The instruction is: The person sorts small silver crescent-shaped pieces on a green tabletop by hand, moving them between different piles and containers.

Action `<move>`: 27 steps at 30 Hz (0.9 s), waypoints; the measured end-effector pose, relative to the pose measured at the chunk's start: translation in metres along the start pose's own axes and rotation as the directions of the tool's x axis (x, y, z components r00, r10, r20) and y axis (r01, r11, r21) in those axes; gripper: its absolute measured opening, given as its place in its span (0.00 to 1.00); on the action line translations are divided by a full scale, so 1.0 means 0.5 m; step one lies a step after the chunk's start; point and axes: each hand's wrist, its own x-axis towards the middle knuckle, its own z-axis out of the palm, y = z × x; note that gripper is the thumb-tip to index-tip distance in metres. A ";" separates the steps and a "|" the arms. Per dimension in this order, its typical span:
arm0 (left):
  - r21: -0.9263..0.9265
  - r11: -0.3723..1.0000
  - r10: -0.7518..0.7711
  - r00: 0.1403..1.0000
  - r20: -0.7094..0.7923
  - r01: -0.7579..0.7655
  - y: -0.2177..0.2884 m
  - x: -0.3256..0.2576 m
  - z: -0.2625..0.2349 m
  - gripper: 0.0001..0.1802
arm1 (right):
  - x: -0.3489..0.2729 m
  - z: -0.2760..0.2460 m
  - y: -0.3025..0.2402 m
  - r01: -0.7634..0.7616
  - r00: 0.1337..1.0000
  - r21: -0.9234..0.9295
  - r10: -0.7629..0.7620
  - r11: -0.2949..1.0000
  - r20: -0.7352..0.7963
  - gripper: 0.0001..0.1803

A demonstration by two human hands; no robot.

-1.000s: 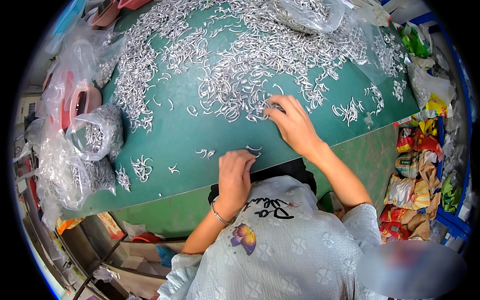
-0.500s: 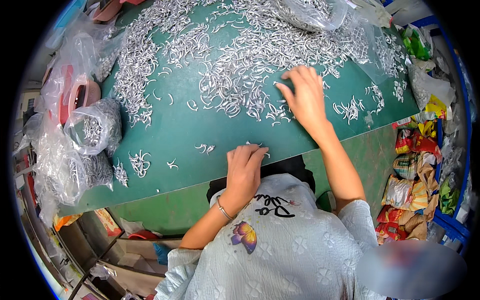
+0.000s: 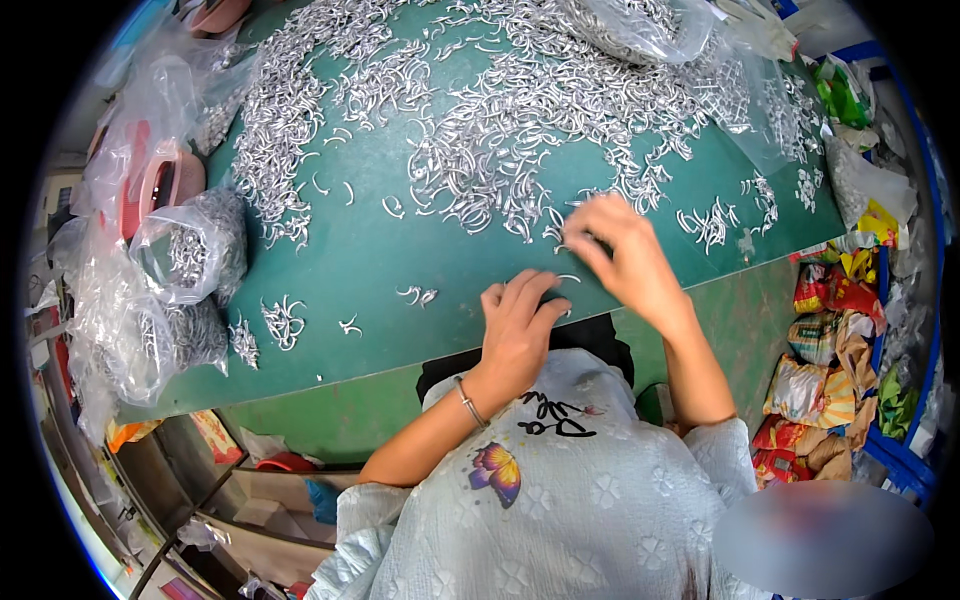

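Pile: curved silver pieces [image 3: 480,165] lie on your green table [image 3: 350,270], at ten o'clock from your right hand [image 3: 618,240].
Near cluster: a few pieces [image 3: 553,232] sit at nine o'clock, just beside your right fingertips; their long axes point various ways.
Right hand: nearer than your left to pile and cluster; fingers bent above a narrow gap to the thumb, blurred, so whether it holds anything cannot be told.
Left hand: your left hand [image 3: 520,325] is half curled, palm down; its contents cannot be told.
Loose piece: one arc [image 3: 568,278], between one and two o'clock from your left hand, long axis roughly nine to three.
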 end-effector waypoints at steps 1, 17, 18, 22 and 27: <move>0.013 1.000 -0.002 1.000 0.013 0.002 0.007 0.012 -0.001 0.11 | 0.025 0.008 0.001 -0.040 0.995 -0.049 0.035 0.998 -0.092 0.06; -0.038 0.999 0.035 0.998 0.055 -0.033 0.010 0.020 0.008 0.12 | -0.022 0.000 0.017 0.180 0.952 -0.085 -0.195 0.980 -0.235 0.07; -0.037 0.999 0.031 0.998 0.057 -0.028 0.011 0.019 0.009 0.12 | -0.033 -0.005 0.013 0.199 0.965 -0.110 -0.215 0.974 -0.151 0.07; -0.088 0.996 -0.023 0.999 0.044 0.027 0.007 0.007 0.018 0.14 | -0.077 -0.019 0.001 0.223 0.973 -0.117 -0.213 0.968 0.091 0.06; -0.022 0.999 -0.023 0.995 0.098 0.025 0.019 0.030 0.004 0.23 | -0.059 -0.050 0.031 0.132 0.986 0.038 -0.135 0.991 0.101 0.07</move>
